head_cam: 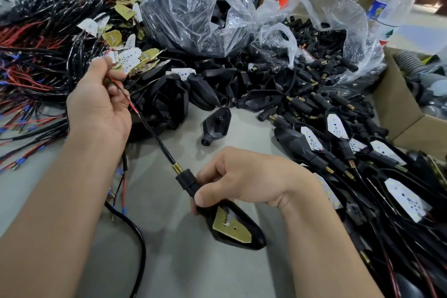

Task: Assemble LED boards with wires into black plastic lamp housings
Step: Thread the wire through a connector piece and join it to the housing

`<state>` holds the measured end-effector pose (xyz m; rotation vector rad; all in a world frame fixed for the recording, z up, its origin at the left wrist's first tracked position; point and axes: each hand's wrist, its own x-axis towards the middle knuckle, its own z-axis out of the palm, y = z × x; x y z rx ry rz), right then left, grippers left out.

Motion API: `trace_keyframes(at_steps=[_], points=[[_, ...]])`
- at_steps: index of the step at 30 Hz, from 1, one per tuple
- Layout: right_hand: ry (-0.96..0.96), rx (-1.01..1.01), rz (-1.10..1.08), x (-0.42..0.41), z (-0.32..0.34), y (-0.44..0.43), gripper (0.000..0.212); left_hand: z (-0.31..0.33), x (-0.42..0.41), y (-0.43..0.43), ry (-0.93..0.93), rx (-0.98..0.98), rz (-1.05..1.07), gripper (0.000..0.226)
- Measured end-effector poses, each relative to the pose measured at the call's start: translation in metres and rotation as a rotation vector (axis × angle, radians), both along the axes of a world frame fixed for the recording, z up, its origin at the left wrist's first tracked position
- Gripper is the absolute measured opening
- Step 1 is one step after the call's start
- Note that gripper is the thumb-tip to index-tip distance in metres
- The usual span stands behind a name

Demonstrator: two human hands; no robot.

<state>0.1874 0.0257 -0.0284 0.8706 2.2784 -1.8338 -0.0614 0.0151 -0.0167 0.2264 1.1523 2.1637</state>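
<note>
While the right hand [244, 176] grips the lamp housing [232, 222] at lower centre, the left hand [101, 104] pinches its wire [157, 138]. A circuit board [229, 225] sits inside the housing.

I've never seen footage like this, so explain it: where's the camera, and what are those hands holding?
No machine: these are a person's two bare hands, filmed by a camera on their head, looking down at a grey table. The right hand grips a black lamp housing with an LED board inside; the left hand pinches the wire leaving its stem. Around lie wired boards at left, empty housings in the middle, bags of parts behind, assembled lamps at right.
</note>
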Motion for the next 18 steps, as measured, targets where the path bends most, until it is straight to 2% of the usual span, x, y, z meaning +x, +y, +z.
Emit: trace_keyframes(at_steps=[2, 5, 7, 10, 12, 14, 16, 18], points=[[0.064, 0.020, -0.105, -0.001, -0.001, 0.002, 0.009, 0.001, 0.000, -0.001, 0.010, 0.064, -0.042, 0.017], [0.370, -0.066, -0.507, -0.008, -0.001, 0.007, 0.013, -0.002, 0.010, 0.000, 0.045, 0.040, -0.281, 0.055], [0.626, -0.208, -0.769, -0.011, 0.000, 0.013, 0.014, -0.005, 0.030, 0.002, 0.150, -0.031, -0.453, 0.048], [0.921, -0.431, -1.003, -0.012, 0.000, 0.018, 0.020, -0.008, 0.061, 0.003, 0.345, -0.118, -0.686, 0.034], [1.001, -0.458, -1.109, -0.012, 0.000, 0.019, 0.020, -0.014, 0.074, 0.000, 0.546, -0.174, -0.860, 0.031], [1.023, -0.447, -1.163, -0.011, 0.000, 0.021, 0.018, -0.020, 0.081, -0.003, 0.670, -0.226, -0.919, 0.022], [1.010, -0.440, -1.185, -0.009, 0.000, 0.022, 0.020, -0.022, 0.085, -0.003, 0.606, -0.246, -0.866, 0.019], [0.989, -0.446, -1.192, -0.008, 0.000, 0.023, 0.020, -0.018, 0.086, -0.002, 0.510, -0.236, -0.843, 0.032]])
